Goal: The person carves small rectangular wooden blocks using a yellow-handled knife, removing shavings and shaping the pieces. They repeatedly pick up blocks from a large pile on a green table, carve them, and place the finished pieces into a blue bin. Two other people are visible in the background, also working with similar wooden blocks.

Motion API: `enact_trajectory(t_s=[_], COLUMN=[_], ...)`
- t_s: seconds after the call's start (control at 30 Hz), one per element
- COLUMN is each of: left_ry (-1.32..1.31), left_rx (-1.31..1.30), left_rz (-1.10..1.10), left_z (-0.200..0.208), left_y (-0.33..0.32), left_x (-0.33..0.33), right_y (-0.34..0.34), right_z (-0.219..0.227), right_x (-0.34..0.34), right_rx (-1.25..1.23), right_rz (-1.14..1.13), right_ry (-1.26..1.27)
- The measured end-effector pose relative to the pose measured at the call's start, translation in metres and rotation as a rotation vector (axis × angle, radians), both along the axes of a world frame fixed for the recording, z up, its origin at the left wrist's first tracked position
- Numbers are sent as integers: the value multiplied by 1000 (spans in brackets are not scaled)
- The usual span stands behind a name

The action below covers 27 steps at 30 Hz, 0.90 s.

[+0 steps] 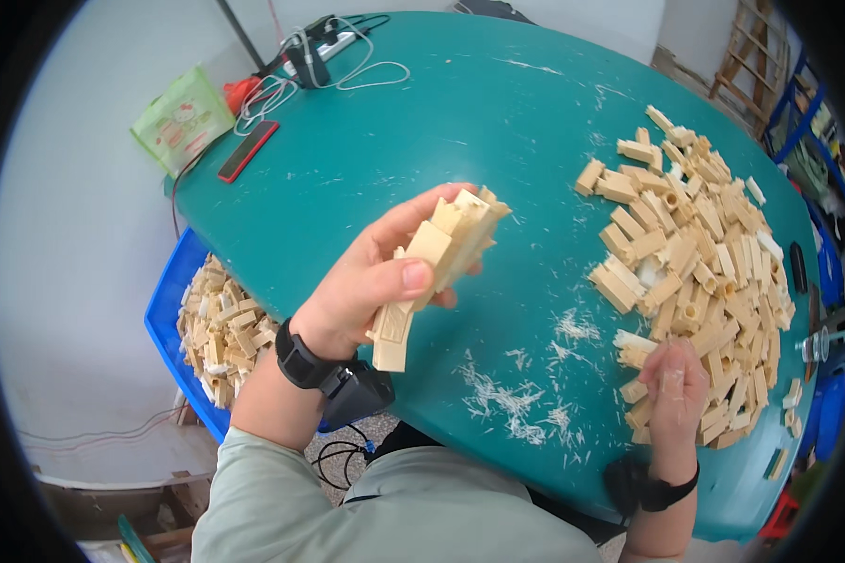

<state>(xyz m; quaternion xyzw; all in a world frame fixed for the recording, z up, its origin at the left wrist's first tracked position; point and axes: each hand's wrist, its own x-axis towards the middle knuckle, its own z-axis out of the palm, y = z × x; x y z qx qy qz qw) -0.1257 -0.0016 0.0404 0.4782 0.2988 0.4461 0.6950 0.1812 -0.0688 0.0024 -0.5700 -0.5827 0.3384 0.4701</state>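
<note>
My left hand (366, 272) is raised over the middle of the table, its fingers wrapped round a stack of cream-coloured plastic blocks (432, 244). The blocks lie side by side, with jagged ends at the top and one sticking out below the thumb. On the right side, my right hand (676, 389) is curled closed at the near edge of a big pile of similar blocks (695, 244). Whatever sits in its fingers is hidden from this view. Some blocks in the pile show round holes in their ends, and a few are white.
White plastic shavings (516, 403) are scattered over the green table (422, 122). A blue bin (164, 305) of blocks stands below its left edge. Far left are a red-edged phone (249, 150), a green bag (183, 117) and a power strip with cables (319, 56).
</note>
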Motion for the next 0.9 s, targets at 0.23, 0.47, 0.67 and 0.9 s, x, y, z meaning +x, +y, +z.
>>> enact_trajectory(t_s=[0.23,0.47,0.67,0.9], left_ry=[-153,-143,-99,-42], left_rx=[-16,-8,55,140], left_rz=[44,280,415,513], left_z=[4,19,28,32], left_y=[-25,-46,-68,-83], left_x=[-30,-59,-80,-102], right_y=[1,0,1,2], right_z=[-2,-7,-11,-8], right_x=[-5,-6,-5,-5], right_rx=[-30,-49,-28,-36], right_rz=[-5,-92,-122,-96], right_ry=[46,61,36,-22])
